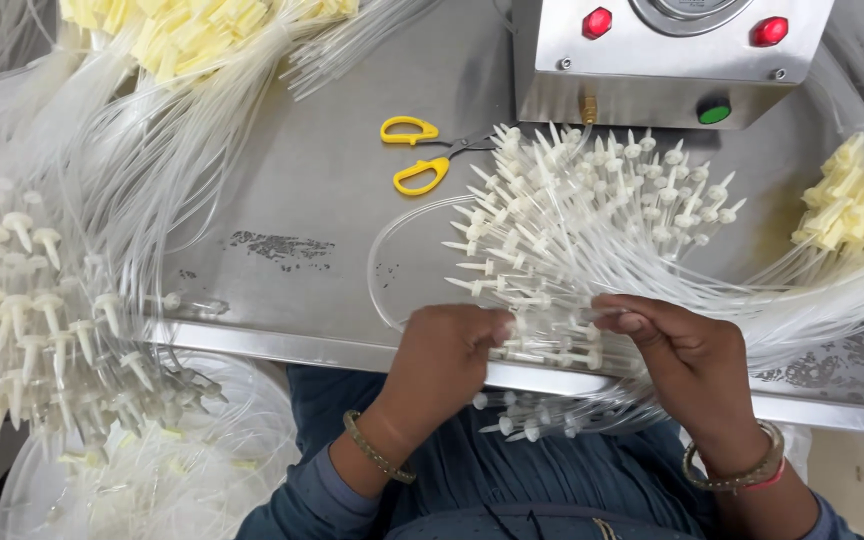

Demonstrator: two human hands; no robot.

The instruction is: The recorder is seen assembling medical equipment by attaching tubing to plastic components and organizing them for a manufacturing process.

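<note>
No packages, labels, signs or screens show here; the far metal machine's (667, 60) round dial is cut off.

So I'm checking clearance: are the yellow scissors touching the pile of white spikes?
Touching. In the head view the yellow scissors' blade tips run right into the white spikes, no gap visible.

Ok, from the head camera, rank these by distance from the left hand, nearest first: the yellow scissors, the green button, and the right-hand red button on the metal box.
From the left hand:
1. Yellow scissors, on the steel table straight beyond the hand.
2. Green button, low on the metal box, off to the right.
3. Red button, higher on the box, farther right.
</note>
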